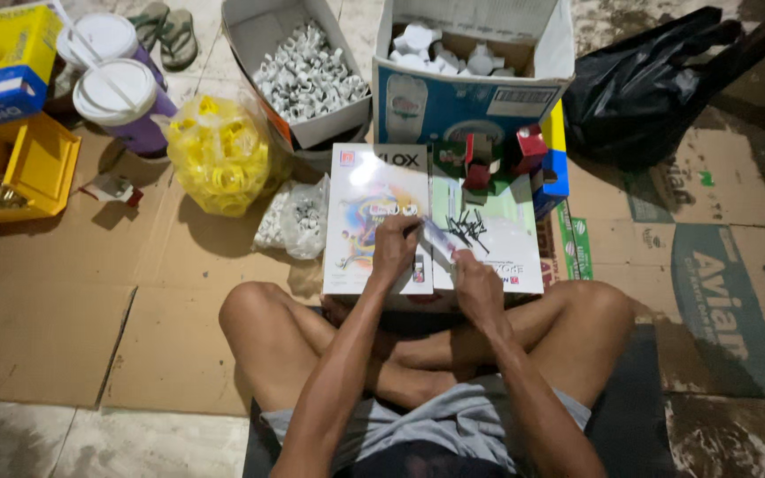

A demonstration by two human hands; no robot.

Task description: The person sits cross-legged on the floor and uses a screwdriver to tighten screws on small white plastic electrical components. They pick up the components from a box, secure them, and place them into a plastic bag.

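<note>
A small clear packet [436, 237] was held closed-fingered between the left hand [395, 250] and right hand [476, 285] over the white carton [374, 199] on the lap, beside loose black nails [467, 228] (filling judged underway; nail pick-up next).

- The light is dim and a little warm, and it falls from above onto the white flat box [374, 221], which is the brightest surface.
- Left of this box, soft shadows lie on the cardboard floor [64, 310].
- Right of it, the black bag [639, 88] loses detail.
- Both hands [396, 248] near the box look slightly blurred.
- The corners of the frame are darker.
</note>
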